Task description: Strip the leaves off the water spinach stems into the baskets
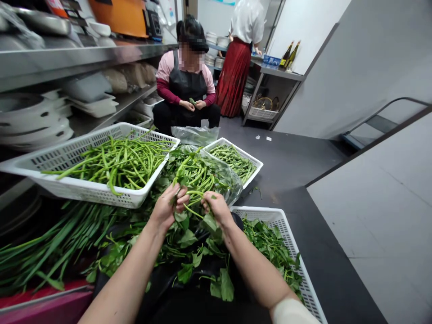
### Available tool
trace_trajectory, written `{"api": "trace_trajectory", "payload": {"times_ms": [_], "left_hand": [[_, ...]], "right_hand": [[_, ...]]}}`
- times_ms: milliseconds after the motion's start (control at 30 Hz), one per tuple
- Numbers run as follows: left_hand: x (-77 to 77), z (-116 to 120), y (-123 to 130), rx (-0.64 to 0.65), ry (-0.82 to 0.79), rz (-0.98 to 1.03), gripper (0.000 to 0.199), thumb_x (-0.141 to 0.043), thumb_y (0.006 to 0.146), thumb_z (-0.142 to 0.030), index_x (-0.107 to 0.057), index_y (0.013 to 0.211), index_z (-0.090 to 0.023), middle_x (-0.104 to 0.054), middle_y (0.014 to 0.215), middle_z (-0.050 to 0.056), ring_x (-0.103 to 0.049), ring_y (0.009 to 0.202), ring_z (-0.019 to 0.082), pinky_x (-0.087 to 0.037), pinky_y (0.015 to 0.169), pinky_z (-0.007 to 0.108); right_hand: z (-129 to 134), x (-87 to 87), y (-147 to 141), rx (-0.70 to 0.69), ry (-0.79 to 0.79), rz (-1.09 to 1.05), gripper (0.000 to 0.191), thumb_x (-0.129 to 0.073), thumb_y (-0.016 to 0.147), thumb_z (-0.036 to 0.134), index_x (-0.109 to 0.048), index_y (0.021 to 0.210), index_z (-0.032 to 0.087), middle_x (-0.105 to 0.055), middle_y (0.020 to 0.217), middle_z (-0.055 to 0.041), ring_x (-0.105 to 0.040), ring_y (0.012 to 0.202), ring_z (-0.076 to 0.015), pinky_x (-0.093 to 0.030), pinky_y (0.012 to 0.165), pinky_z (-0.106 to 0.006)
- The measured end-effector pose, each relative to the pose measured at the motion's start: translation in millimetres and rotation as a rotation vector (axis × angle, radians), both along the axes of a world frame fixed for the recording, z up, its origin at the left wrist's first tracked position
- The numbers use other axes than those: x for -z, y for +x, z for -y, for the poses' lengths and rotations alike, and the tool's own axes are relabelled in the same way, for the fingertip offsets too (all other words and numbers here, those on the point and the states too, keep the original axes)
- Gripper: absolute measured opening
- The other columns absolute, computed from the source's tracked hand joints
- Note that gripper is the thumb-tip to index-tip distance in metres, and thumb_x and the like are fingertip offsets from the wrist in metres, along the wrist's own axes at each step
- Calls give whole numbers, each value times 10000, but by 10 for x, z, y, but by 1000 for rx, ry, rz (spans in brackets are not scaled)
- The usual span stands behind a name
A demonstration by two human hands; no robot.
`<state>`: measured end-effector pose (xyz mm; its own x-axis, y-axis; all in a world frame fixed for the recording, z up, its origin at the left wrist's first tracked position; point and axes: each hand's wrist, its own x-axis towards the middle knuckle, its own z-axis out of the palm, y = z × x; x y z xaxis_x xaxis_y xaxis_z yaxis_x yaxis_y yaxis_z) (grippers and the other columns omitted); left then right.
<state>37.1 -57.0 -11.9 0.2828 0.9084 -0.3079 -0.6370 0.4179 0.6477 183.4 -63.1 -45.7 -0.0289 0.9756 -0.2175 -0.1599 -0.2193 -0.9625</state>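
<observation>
While I hold a green stem (195,193) in front of me, my left grip (165,207) is closed, fingers curled round it, and my right grip (218,208) pinches it just beside, so that a short length bridges the gap between them. Part of the greenery in my left grip points up and away, and some leaves (209,221) hang just below my right grip.

Beneath both grips lies a heap of loose leafy greens (187,238), partly over a black surface (160,288) close to me. Just beyond, more stems lie in and around a clear plastic bag (234,180). To my left, a white slotted basket (84,192) carries a spread of long, mostly bare stems (124,159); long flat green leaves (60,238) lie below it. A smaller white basket (254,174) past the bag has cut green pieces (232,157) in it, and another white basket (286,228), near my right forearm, is filled with leafy tops (270,247).

Across from me sits a co-worker (185,85) in a dark apron, with a bit of green (192,101) at the hands. Farther back, two bottles (290,56) stand on a metal tabletop (293,74).
</observation>
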Motion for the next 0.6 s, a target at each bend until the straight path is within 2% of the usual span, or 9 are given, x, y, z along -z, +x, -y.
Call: {"api": "trace_trajectory", "payload": {"times_ms": [67, 133, 233, 333, 400, 467, 533, 567, 600], "left_hand": [[36, 24, 11, 41, 1, 29, 347, -669, 746, -223, -341, 640, -187, -354, 521, -95, -315, 343, 11, -214, 299, 87], [68, 46, 23, 76, 5, 20, 351, -692, 726, -232, -352, 650, -188, -352, 528, -95, -307, 346, 10, -200, 299, 86], [97, 63, 40, 72, 24, -30, 294, -678, 736, -225, -394, 671, -189, -388, 527, -88, -327, 349, 21, -202, 297, 92], [101, 54, 6, 75, 18, -136, 101, -621, 775, -214, -527, 798, -185, -515, 588, -47, -370, 359, 40, -229, 292, 123], [105, 47, -59, 77, 0, -194, 160, -609, 776, -198, -588, 934, -185, -587, 668, -13, -416, 391, 47, -243, 307, 133], [127, 59, -131, 73, -20, -248, 236, -638, 743, -176, -619, 977, -204, -611, 715, -9, -466, 450, 54, -280, 347, 134], [175, 100, -176, 58, -43, -328, 252, -680, 699, -165, -649, 942, -223, -616, 746, -21, -499, 518, 58, -340, 412, 136], [208, 133, -182, 52, -46, -361, 234, -692, 691, -180, -661, 919, -224, -615, 752, -24, -504, 546, 61, -366, 448, 141], [244, 171, -178, 56, -41, -372, 206, -694, 698, -219, -671, 903, -217, -612, 750, -19, -508, 572, 68, -390, 486, 150]], "right_hand": [[-49, 64, 4, 51, -81, -101, 244, -524, 623, 376, -392, 516, 201, -305, 444, 75, -233, 394, -56, -164, 373, -192], [-40, 78, -8, 49, -55, -104, 267, -545, 646, 422, -418, 568, 201, -326, 464, 77, -255, 387, -56, -173, 370, -187], [58, 10, -8, -101, 60, -2, 263, -599, 688, 441, -509, 722, 196, -438, 524, 68, -328, 410, -61, -240, 401, -186], [196, -48, 204, -286, 215, 244, 207, -560, 768, 387, -558, 750, 180, -520, 562, 41, -426, 490, -84, -343, 506, -209], [302, -27, 530, -286, 241, 464, 222, -496, 816, 370, -579, 735, 180, -536, 577, 25, -480, 553, -114, -372, 566, -232], [418, 28, 920, -265, 167, 741, 215, -481, 818, 352, -599, 741, 189, -573, 639, -1, -529, 631, -153, -388, 609, -262], [528, 72, 1213, -261, 48, 1048, 114, -583, 720, 275, -625, 780, 188, -639, 829, -68, -574, 826, -217, -408, 720, -312], [571, 77, 1274, -250, 26, 1107, 153, -602, 684, 242, -633, 824, 186, -642, 933, -98, -567, 920, -240, -406, 774, -332], [599, 71, 1264, -245, 26, 1075, 204, -601, 678, 233, -632, 873, 185, -633, 1011, -117, -555, 984, -248, -405, 809, -343]]}}
